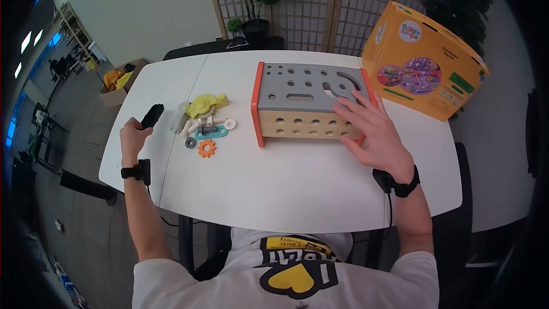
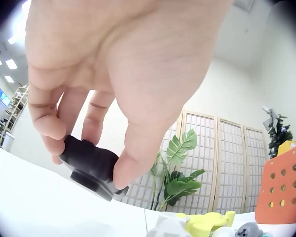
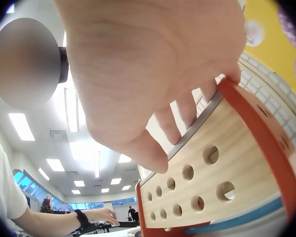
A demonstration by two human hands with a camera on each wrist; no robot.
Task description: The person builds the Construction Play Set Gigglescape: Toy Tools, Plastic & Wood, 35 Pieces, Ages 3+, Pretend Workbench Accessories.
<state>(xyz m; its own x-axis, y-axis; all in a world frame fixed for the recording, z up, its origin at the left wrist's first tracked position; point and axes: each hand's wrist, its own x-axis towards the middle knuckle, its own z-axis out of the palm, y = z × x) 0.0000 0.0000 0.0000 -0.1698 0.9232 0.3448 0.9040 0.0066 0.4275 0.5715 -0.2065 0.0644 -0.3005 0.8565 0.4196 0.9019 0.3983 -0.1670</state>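
My left hand pinches a black object above the left side of the table; in the left wrist view the thumb and fingers hold the dark piece at its edges. My right hand rests on the right end of a toy workbench with a grey perforated top, wooden front and red ends. The right wrist view shows its fingers over the top edge of the holed wooden panel. Between the hands lie a yellow toy piece, a teal strip, an orange gear and a grey ring.
A large yellow-orange box stands at the back right of the white table. On the floor at the left is a cardboard box with yellow and orange things in it. A potted plant and lattice screens stand behind.
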